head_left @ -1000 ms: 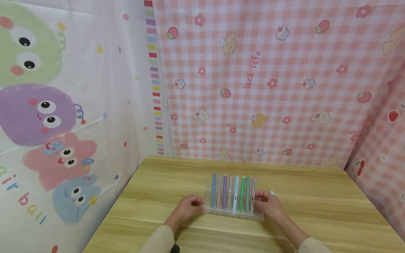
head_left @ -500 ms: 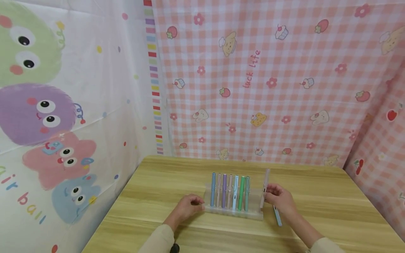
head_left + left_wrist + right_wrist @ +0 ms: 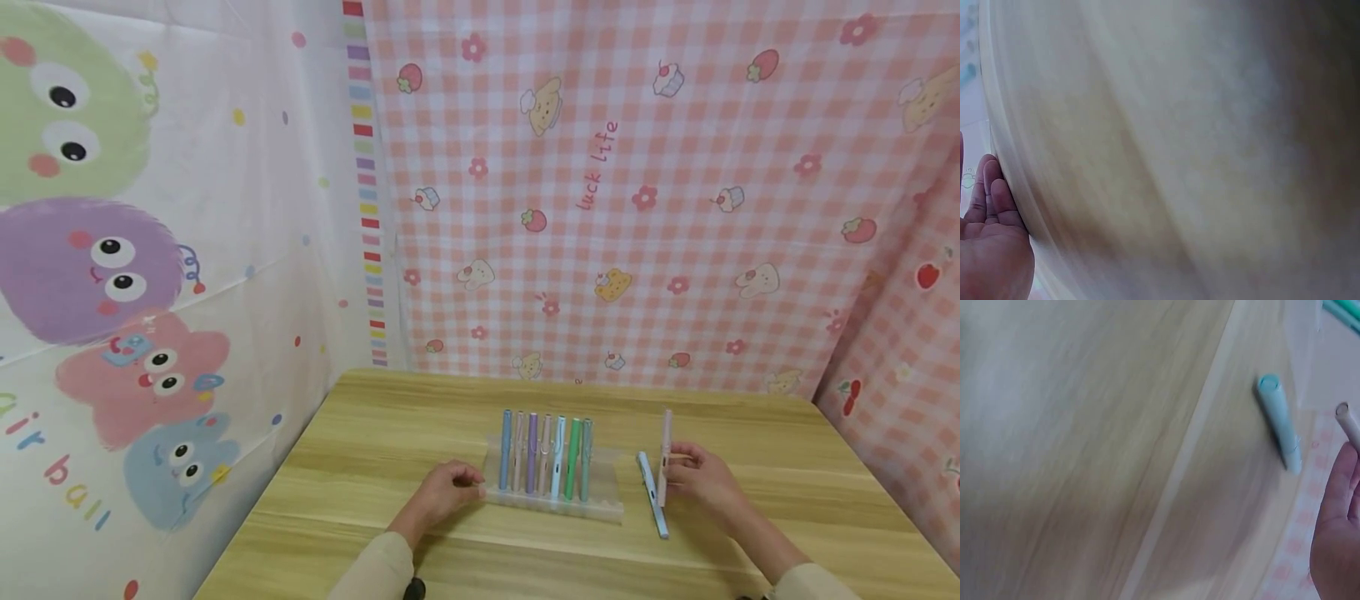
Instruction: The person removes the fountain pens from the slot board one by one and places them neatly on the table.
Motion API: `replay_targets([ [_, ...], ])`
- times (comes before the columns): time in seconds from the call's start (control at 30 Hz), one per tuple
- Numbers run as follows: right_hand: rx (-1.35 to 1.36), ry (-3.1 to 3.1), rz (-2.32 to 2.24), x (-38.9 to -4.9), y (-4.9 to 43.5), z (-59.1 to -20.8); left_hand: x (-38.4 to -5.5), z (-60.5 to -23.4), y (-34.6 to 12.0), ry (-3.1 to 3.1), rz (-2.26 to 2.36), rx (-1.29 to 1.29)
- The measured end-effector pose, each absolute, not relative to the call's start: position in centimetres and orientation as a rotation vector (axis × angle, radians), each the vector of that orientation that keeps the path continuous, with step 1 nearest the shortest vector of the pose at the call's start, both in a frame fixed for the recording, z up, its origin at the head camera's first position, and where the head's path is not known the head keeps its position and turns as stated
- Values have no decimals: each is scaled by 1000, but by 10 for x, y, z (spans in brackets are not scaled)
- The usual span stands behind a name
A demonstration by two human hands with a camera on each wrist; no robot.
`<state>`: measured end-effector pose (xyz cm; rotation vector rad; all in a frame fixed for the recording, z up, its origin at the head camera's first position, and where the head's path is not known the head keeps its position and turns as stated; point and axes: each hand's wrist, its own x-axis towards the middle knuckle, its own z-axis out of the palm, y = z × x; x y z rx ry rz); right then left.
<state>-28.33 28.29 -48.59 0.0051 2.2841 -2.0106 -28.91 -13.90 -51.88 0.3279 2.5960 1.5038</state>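
A clear plastic pen stand is on the table, with several capped pens upright in it, among them a purple pen and a green pen. At the stand's left end my left hand holds its corner between fingertips and thumb. To the right of the stand, my right hand pinches a pale pink pen upright. A light blue pen lies on the table just left of that hand. The right wrist view also has the light blue pen and the pink pen's end.
The wood-grain table extends around the stand. Behind it hangs a pink checked cloth, and a white cartoon-print cloth covers the left side. The stand's right part holds no pens.
My right hand has lifted the pink pen out of the stand's right end and carried it rightward, past the light blue pen. My left hand has stayed at the stand's left end.
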Motion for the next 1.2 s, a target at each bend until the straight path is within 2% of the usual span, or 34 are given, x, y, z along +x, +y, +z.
replay_targets([
  [0.33, -101, 2185, -1928, -286, 306, -500, -289, -519, -140, 2579, 1528, 345],
  [1.2, 197, 2249, -1803, -288, 307, -511, -290, -519, -139, 2593, 1529, 407],
])
